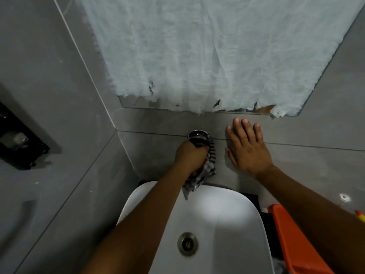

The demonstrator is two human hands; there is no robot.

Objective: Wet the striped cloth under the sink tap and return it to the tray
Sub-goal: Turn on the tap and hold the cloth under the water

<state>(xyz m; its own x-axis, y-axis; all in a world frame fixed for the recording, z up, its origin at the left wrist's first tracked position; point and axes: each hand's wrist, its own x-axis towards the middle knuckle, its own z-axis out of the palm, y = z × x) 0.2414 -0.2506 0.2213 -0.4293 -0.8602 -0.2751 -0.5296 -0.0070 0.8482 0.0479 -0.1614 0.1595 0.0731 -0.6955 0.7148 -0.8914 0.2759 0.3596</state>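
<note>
- The wetting step is judged to be in hand: the striped cloth [205, 167] is held up at the wall-mounted tap [198, 134], above the back rim of the white sink [227, 218].
- No running water can be made out, so whether the tap is already open cannot be told.
- The cloth is bunched in the left hand [189, 157], whose fingers are clenched around it; its upper folds are pressed against the metal tap fitting and a loose tail is left hanging toward the basin.
- The left forearm is stretched forward and upward across the sink, with the wrist bent in toward the wall.
- The right hand [246, 147] is laid flat on the grey tiled wall [316, 165] just beside the tap, fingers [245, 127] spread and released, nothing being gripped; a bracing pose is suggested.
- The right forearm is angled in from the lower right, passing over the orange tray [290, 234], which is seen at the sink's right side.
- The next move is judged to call for water being run over the cloth while it is kept over the basin, so that drips are caught by the sink.
- After that, the cloth would need to be carried right and laid in the tray.
</note>
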